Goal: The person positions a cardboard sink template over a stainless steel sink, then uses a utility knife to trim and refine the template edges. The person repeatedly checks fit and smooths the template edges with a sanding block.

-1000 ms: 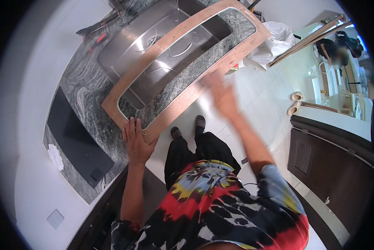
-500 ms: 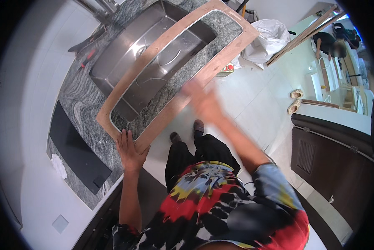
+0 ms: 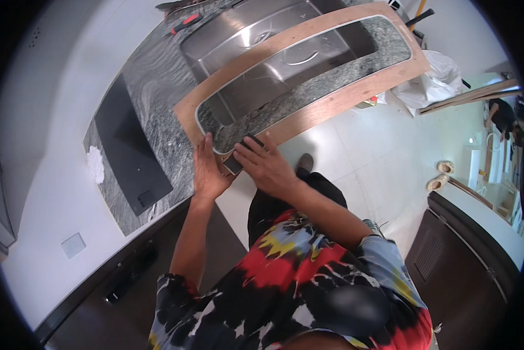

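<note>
A wooden frame (image 3: 335, 109) with a long rounded opening, edged in white, lies across a steel sink (image 3: 232, 49) and the grey stone countertop (image 3: 163, 111). My left hand (image 3: 210, 178) grips its near left corner, fingers on top of the wood. Just beside it, my right hand (image 3: 273, 174) is closed over a dark rectangular block (image 3: 232, 165), held against the frame's front rail at that corner. The block's underside is hidden.
A flat black panel (image 3: 128, 146) and crumpled white material (image 3: 95, 165) lie on the counter at left. A red-handled tool (image 3: 186, 23) sits behind. At right are a white sack (image 3: 440, 79), slippers (image 3: 442, 175), a dark door (image 3: 448, 256) and another person (image 3: 498, 116).
My right hand, blurred along the middle of the front rail before, has come left to the near corner beside my left hand. The whole view has shifted, with the frame appearing farther right.
</note>
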